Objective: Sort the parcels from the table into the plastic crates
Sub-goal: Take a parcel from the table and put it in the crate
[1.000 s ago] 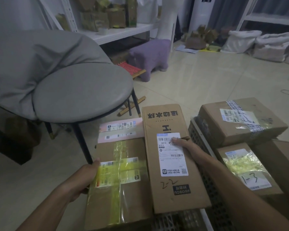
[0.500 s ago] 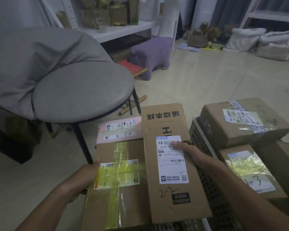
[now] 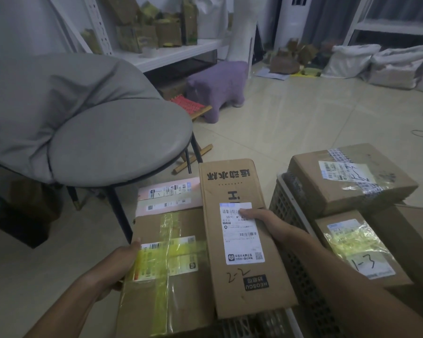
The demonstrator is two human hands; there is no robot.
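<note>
A long cardboard box (image 3: pixel 242 284) marked "2-2" lies lengthwise over a grey plastic crate (image 3: pixel 257 324). My right hand (image 3: pixel 261 222) rests on its white label, fingers laid flat across it. To its left is a wider box wrapped in yellow tape (image 3: pixel 171 284). My left hand (image 3: pixel 122 262) grips that box's left edge, thumb on top. Two pink parcels (image 3: pixel 167 191) lie just beyond the taped box.
A second perforated crate (image 3: pixel 285 213) on the right holds a large taped box (image 3: pixel 366 189), a box marked "1-3" (image 3: pixel 362 252) and another at the frame edge. A grey round chair (image 3: pixel 112 142) stands close on the left. Beyond lie tiled floor, a purple stool (image 3: pixel 217 86) and shelving.
My right hand's fingers have slid a little to the left over the long box's label. My left hand has stayed on the taped box's edge.
</note>
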